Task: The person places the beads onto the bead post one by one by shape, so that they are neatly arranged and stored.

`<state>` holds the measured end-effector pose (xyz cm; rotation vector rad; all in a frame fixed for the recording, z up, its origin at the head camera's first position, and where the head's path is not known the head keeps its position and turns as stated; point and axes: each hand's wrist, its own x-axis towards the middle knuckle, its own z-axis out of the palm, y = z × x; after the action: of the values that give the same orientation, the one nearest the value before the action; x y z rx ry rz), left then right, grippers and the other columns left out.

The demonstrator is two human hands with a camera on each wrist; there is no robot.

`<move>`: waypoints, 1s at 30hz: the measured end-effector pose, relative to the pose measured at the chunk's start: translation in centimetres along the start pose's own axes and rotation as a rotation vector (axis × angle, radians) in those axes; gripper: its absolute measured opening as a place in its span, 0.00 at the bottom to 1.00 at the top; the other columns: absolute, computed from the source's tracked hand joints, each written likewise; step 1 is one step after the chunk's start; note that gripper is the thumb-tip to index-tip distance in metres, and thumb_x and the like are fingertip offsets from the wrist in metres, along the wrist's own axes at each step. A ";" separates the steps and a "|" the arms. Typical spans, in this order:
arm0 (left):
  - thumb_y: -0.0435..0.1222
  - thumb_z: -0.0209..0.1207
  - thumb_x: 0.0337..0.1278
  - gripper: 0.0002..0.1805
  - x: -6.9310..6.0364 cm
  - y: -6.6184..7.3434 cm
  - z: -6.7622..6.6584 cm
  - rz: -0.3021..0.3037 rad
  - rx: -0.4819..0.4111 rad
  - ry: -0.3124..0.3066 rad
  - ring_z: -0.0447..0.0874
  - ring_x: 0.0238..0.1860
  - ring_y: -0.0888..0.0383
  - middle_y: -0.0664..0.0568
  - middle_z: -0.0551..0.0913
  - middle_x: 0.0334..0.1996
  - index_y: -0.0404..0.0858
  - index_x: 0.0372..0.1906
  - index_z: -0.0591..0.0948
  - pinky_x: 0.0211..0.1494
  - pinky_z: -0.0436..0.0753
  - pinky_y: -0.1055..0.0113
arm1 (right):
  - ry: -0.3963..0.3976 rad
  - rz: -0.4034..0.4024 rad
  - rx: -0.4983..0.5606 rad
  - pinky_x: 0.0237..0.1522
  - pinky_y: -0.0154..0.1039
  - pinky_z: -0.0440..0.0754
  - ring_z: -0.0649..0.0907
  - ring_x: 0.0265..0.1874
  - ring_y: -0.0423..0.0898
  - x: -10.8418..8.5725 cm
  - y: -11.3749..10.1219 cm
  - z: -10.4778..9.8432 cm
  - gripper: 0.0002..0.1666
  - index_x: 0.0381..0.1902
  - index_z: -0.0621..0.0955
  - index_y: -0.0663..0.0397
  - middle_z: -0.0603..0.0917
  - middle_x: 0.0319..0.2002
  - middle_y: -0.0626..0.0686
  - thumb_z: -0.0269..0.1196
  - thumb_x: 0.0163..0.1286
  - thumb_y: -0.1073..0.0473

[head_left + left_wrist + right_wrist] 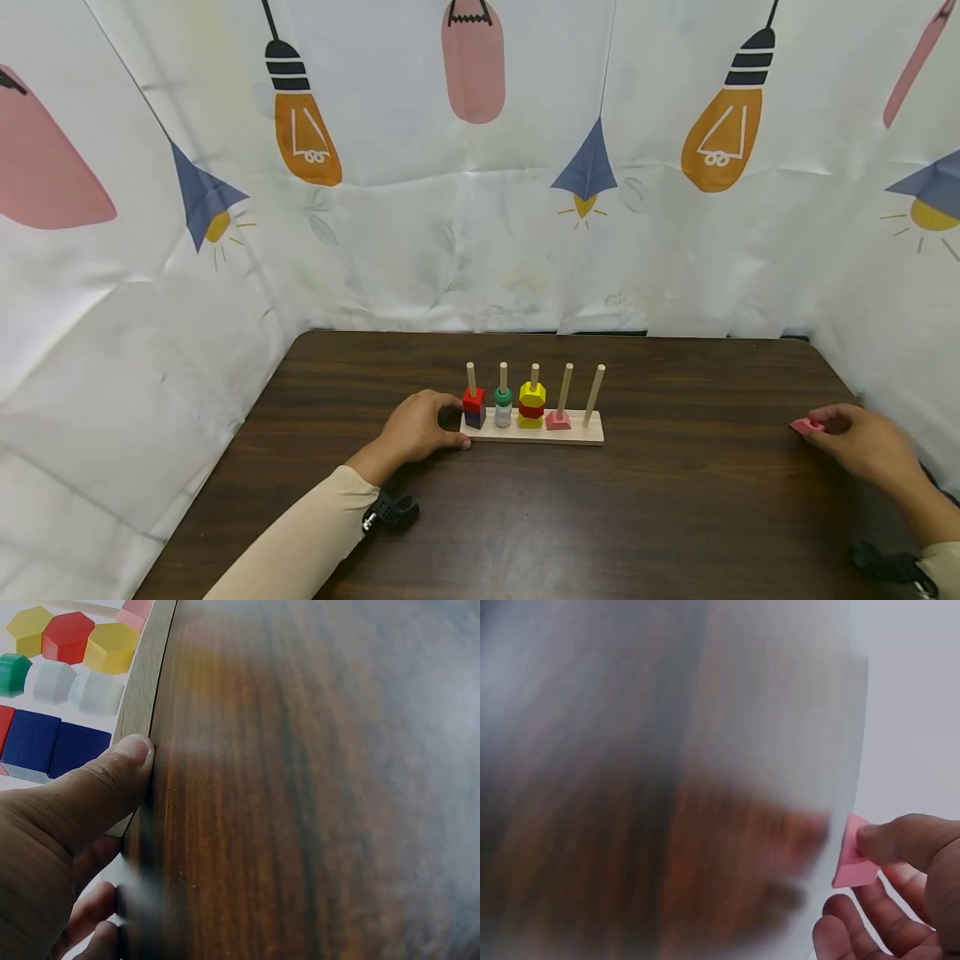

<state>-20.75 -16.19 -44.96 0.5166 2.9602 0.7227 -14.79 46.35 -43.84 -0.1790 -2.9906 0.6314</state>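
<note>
A pale wooden peg board (528,435) stands on the table with several upright pegs. My left hand (422,427) grips its left end; in the left wrist view the thumb (129,761) presses the board's long edge. From the left, the pegs carry a red block (473,398) over dark blue blocks (56,746), a green piece (503,397) over white ones (502,416), yellow and red hexagons (532,412), and a pink block (558,421). The rightmost peg (595,396) is bare. Far to the right, my right hand (870,440) pinches another pink block (855,859) between thumb and fingers.
The dark brown wooden table (637,517) stretches between both hands. A white printed cloth (465,250) hangs behind it and along the sides. Each wrist wears a black strap, such as the left wrist strap (393,510).
</note>
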 end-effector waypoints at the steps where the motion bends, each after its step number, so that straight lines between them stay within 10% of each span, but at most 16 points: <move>1: 0.53 0.81 0.39 0.31 0.0 0.0 0.0 -0.002 0.000 -0.001 0.81 0.57 0.48 0.55 0.87 0.50 0.47 0.52 0.88 0.59 0.79 0.48 | 0.005 -0.016 0.010 0.31 0.54 0.77 0.82 0.36 0.66 0.1 -0.4 0.1 0.23 0.49 0.79 0.74 0.83 0.39 0.71 0.68 0.70 0.56; 30: 0.53 0.81 0.40 0.31 0.0 0.0 0.0 -0.003 -0.005 -0.002 0.81 0.58 0.48 0.55 0.86 0.51 0.48 0.53 0.88 0.59 0.79 0.48 | -0.071 -0.300 0.136 0.33 0.46 0.80 0.87 0.43 0.60 1.3 -14.2 -0.6 0.22 0.58 0.81 0.59 0.85 0.48 0.61 0.67 0.73 0.51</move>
<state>-20.77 -16.22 -45.01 0.5126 2.9563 0.7287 -17.36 33.82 -37.44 0.3004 -2.9370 0.8128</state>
